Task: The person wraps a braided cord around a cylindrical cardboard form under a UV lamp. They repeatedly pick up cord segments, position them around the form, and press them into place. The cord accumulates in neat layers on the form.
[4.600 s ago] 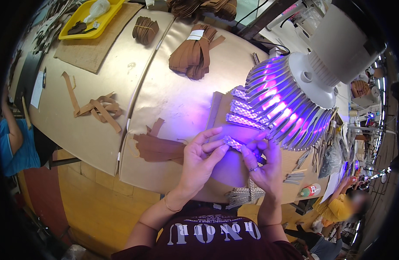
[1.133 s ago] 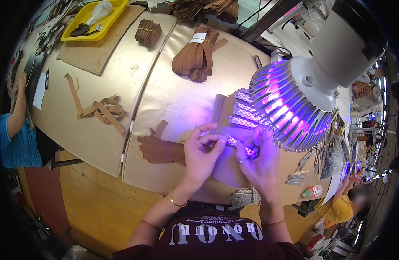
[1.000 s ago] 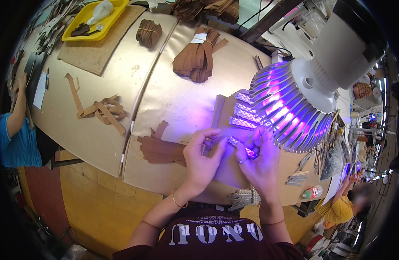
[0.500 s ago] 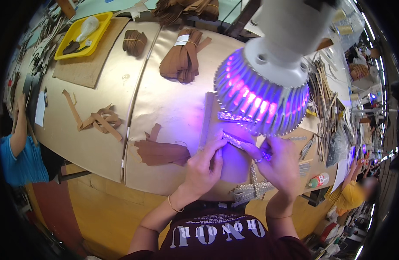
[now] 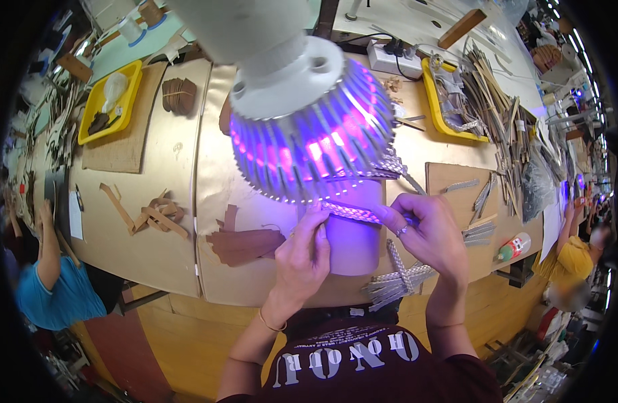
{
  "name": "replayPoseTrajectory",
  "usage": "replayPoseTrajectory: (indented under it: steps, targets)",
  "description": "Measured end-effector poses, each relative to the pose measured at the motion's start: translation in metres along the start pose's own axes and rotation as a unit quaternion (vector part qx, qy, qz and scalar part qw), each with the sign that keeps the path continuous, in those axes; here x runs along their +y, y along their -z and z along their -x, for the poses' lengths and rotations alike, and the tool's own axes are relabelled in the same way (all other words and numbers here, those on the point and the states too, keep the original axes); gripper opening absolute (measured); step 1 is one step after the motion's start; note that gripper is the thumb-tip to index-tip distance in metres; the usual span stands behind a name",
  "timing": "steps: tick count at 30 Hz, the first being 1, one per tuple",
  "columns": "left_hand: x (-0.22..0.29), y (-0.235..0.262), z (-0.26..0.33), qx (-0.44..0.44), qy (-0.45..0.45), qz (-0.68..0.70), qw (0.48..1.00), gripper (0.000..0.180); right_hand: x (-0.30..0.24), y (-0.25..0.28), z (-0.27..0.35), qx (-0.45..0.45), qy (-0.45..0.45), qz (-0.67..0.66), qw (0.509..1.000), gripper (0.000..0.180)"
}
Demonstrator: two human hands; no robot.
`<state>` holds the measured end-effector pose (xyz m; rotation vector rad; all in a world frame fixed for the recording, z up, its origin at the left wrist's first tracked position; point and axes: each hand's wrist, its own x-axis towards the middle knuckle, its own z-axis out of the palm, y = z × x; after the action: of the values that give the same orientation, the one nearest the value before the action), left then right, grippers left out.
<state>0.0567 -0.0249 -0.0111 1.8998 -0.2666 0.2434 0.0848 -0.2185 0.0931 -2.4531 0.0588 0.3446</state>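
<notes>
A silvery braided strip (image 5: pixel 353 213) is stretched between my two hands, lit purple from the lamp. The fingertips of my left hand (image 5: pixel 305 250) are closed on its left end. At the other end my right hand (image 5: pixel 431 232), with a ring on one finger, pinches the strip between thumb and fingers. Beneath lies a smooth board (image 5: pixel 357 258). The finned lamp (image 5: pixel 315 141) hangs just beyond my hands and hides part of the board and of another braided piece (image 5: pixel 389 164). Close to my right wrist is a pile of braided strips (image 5: pixel 397 285).
Brown strips (image 5: pixel 245 245) lie left of my hands, with tan strips (image 5: pixel 162 215) farther left. Yellow trays stand at far left (image 5: pixel 129 111) and far right (image 5: pixel 435 101). A bottle (image 5: pixel 515 247) lies at the right edge. People work at both sides.
The view has shifted, so the lamp appears farther left and the right yellow tray shows. Both hands still hold the braided strip, which looks straighter and more exposed between them.
</notes>
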Motion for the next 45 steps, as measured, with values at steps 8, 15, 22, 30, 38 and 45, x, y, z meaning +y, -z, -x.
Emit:
replayPoseTrajectory:
  steps: [8,15,22,30,38,45]
  targets:
    - [0.003,0.007,-0.006,-0.059,-0.074,-0.091,0.991,0.034,0.021,-0.016,0.002,-0.01,-0.028,-0.053,0.998,0.041]
    - [0.008,0.015,-0.006,-0.143,-0.058,-0.146,0.977,0.053,0.041,-0.036,0.004,-0.009,-0.069,-0.179,0.981,0.042]
    - [0.013,0.016,-0.006,-0.145,-0.049,-0.166,0.974,0.045,0.065,-0.044,0.016,-0.03,-0.071,-0.375,0.924,0.034]
    - [0.012,0.014,-0.008,-0.128,-0.079,-0.199,0.968,0.044,0.073,-0.058,0.018,-0.021,-0.059,-0.42,0.905,0.027]
    - [0.022,0.015,-0.007,-0.15,0.004,-0.208,0.967,0.037,0.077,-0.067,0.022,-0.016,-0.034,-0.463,0.886,0.023]
    - [0.025,0.015,-0.006,-0.146,0.013,-0.218,0.965,0.035,0.077,-0.075,0.024,0.009,-0.006,-0.423,0.906,0.02]
